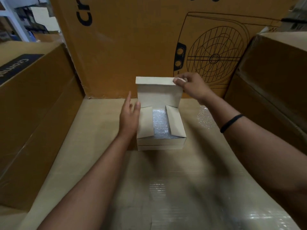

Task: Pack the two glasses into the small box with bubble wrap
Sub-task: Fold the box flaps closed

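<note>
My right hand (191, 85) pinches the far right corner of the lid (157, 92), thumb in front and fingers curled behind it. That hold keeps the lid upright and gives me a lever to swing it down toward me. Below and to the left of this pinch sits the small box (160, 144) on the work surface (99, 163). Its two side flaps (146, 122) are folded inward over the opening. Between them, directly under the raised lid, the bubble wrap (160, 125) fills the gap.

I see no glasses anywhere. I judge they lie under the wrap, but I cannot tell from here.

My left hand (129, 117) is flat with its fingers straight and grips nothing. It lies along the box's left wall, on the other side of the box from my pinch. I cannot say for sure that it touches the card. I place it there as a brace so the light box does not slide or twist when the lid comes over.

Packing looks nearly done. Closing calls for tucking the lid's front lip inside the near wall without snagging a flap.
</note>
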A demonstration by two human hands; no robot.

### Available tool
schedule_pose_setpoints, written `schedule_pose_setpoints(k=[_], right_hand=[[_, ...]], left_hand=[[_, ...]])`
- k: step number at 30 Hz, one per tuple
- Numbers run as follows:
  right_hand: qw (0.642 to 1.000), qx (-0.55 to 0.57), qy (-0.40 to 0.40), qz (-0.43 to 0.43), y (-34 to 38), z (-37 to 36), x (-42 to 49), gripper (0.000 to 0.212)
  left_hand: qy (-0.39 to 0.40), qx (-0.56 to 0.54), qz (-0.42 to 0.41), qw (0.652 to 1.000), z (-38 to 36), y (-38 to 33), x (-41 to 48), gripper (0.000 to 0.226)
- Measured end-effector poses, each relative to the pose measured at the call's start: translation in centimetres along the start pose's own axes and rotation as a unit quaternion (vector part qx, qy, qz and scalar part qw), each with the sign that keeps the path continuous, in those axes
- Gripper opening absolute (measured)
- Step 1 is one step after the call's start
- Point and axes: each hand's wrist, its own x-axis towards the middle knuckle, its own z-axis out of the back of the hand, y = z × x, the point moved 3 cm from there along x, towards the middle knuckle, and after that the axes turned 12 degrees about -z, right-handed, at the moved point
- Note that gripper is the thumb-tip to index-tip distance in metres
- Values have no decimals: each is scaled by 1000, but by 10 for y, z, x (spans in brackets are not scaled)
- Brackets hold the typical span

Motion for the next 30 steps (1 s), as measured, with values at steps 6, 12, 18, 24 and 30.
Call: schedule_pose_setpoints(k=[6, 12, 18, 24, 30], right_hand=[[995, -53, -51, 63, -45, -15, -53, 36], [982, -75, -38, 167, -104, -45, -85, 28], [976, -82, -50, 194, -130, -63, -94, 33], [988, -93, -17, 124, -144, -65, -95, 43], [985, -93, -48, 135, -128, -58, -92, 35]], left_hand=[[82, -48, -30, 995, 17, -40, 13, 56], [125, 48, -10, 991, 34, -6, -33, 38], [119, 93, -100, 983, 33, 25, -59, 35], [152, 162, -180, 958, 33, 31, -70, 44], [104, 128, -163, 973, 33, 21, -59, 35]])
